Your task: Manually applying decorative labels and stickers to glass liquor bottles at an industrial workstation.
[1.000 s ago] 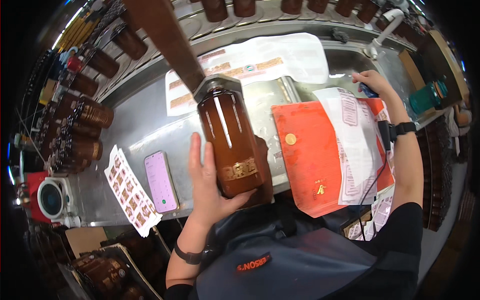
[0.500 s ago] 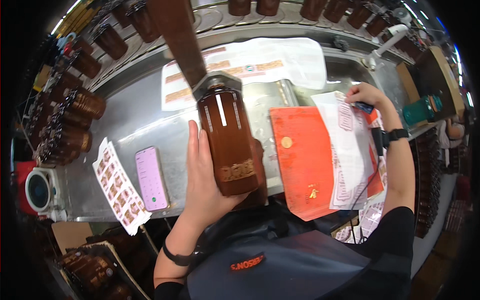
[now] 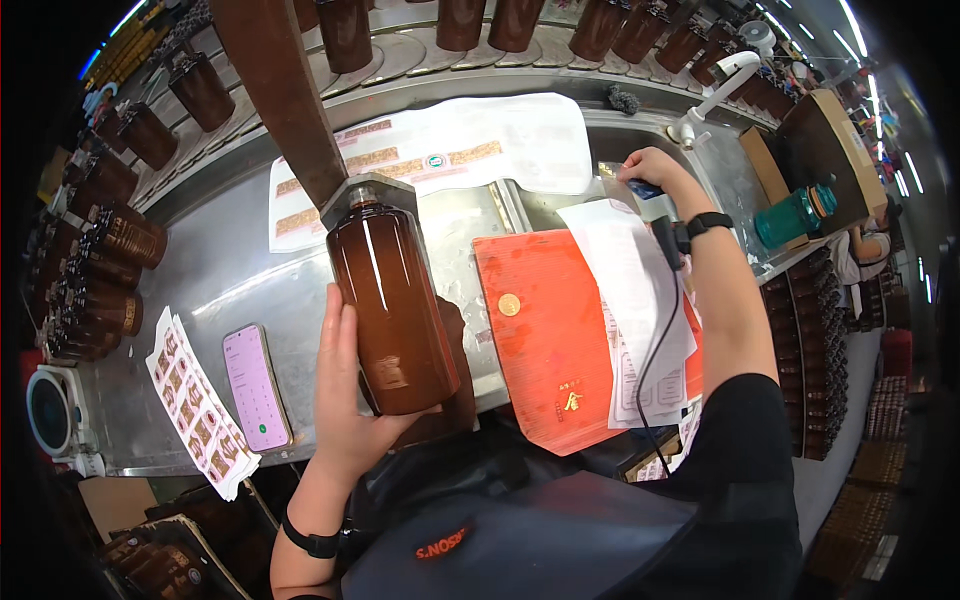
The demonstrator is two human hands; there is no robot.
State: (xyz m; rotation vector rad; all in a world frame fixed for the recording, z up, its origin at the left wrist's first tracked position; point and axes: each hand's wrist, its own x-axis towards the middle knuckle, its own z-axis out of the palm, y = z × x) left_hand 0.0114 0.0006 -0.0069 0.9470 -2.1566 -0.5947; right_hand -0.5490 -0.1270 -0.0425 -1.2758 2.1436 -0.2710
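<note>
My left hand cups the lower side and base of a glossy brown bottle, its straight fingers lying along the left side. The bottle leans, its neck toward a grey angular holder at the foot of a brown post. Low on the bottle a small gold patch shows. At the right, my right hand is closed around a dark blue handheld device, partly hidden by the fingers. A small clear-and-gold piece appears by its fingertips. White label sheets lie on an orange folder below that hand.
A phone and a sticker sheet lie at the left. Behind is a white printed sheet, with brown jars on a conveyor. A white tap and a teal jar stand right. A black cable hangs over the folder.
The bottle has turned in my left hand, so less gold print faces up. My right hand has moved off the label sheets, and the clear-and-gold piece shows beside it. The whole view has shifted.
</note>
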